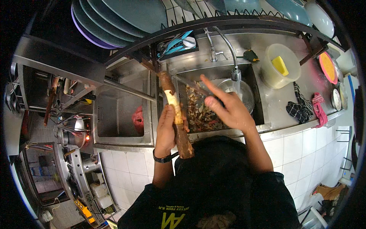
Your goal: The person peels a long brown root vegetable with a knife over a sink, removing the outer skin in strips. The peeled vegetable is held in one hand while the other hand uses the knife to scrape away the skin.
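My left hand [166, 128] is wrapped round a long cassava root [184, 143], tilted over the front of the sink. Its skin is brown and rough at both ends, and a pale peeled band shows in the middle. My right hand [230, 110] is to the right of the root, index finger stretched out and thumb below. Between them a knife [190, 83], smeared by motion, points left towards the root; the grip on its handle is partly hidden. Beneath lie many brown and pale peelings [200, 114] in the right sink basin.
A metal bowl [248, 100] stands under the hose tap [236, 72]. The left basin [120, 131] holds something red. A bucket [271, 76] with a yellow sponge [280, 65] and cloths [301, 107] are on the right counter. A plate rack [244, 21] spans above; a flame burns at the stove, left.
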`<state>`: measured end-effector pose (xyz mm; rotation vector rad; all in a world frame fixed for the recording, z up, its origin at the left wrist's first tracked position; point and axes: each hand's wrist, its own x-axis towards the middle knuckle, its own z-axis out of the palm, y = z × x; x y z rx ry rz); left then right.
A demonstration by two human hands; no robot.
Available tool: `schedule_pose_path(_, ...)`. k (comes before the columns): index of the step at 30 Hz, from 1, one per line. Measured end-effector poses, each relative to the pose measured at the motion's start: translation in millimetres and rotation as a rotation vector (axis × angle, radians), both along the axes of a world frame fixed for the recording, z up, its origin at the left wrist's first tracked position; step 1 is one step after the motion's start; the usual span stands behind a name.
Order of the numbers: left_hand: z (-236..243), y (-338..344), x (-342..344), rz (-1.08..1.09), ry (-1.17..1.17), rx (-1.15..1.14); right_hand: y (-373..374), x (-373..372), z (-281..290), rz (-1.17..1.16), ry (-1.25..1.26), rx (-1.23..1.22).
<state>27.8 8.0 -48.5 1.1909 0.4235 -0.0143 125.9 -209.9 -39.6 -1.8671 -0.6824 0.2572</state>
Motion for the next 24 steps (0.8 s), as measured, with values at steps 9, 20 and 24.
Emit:
schedule_pose_path(9, 16, -24, 0, -0.206, 0.006, -0.13, 11, -7, 5, -0.037, -0.515, -0.302)
schedule_pose_path(20, 29, -33, 9, -0.389, 0.066, -0.193, 5, 5, -9, -0.26, -0.836, -0.17)
schedule_pose_path(24, 26, -40, 5, -0.415, 0.091, -0.137, -6, 8, -1, -0.2, -0.741, -0.286)
